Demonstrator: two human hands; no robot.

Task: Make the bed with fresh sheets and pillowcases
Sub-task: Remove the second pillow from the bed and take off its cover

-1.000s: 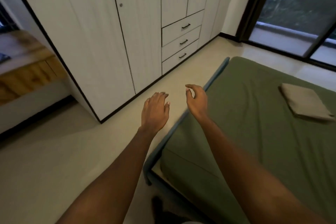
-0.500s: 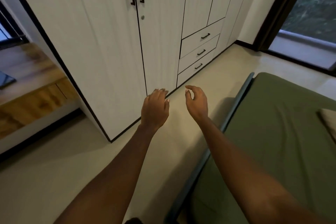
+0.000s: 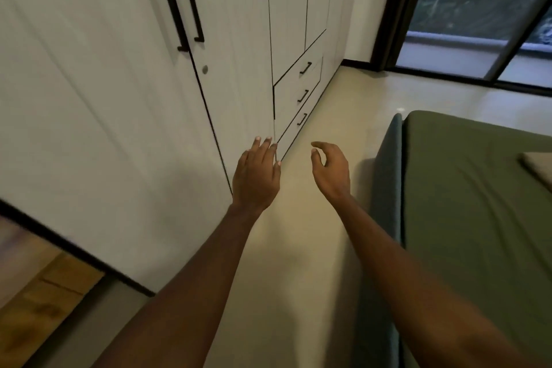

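Observation:
The bed (image 3: 466,206) lies at the right, covered by a green sheet, with a blue-grey frame edge (image 3: 385,188) along its left side. A folded beige cloth (image 3: 539,167) rests on the sheet at the right edge of the view, partly cut off. My left hand (image 3: 257,178) is stretched out, palm down, fingers loosely apart, close to the foot of the white wardrobe. My right hand (image 3: 331,172) hangs over the floor between wardrobe and bed, fingers curled but holding nothing. Both hands are empty.
A white wardrobe (image 3: 119,98) with black door handles (image 3: 182,6) and three drawers (image 3: 298,95) fills the left. A strip of pale floor (image 3: 298,248) runs between it and the bed. A glass door (image 3: 478,18) stands at the far right, wooden flooring (image 3: 38,308) at the lower left.
The view has swung left and closer to the wardrobe. The bed and folded cloth have slid toward the right edge. My hands keep the same empty pose in front of me.

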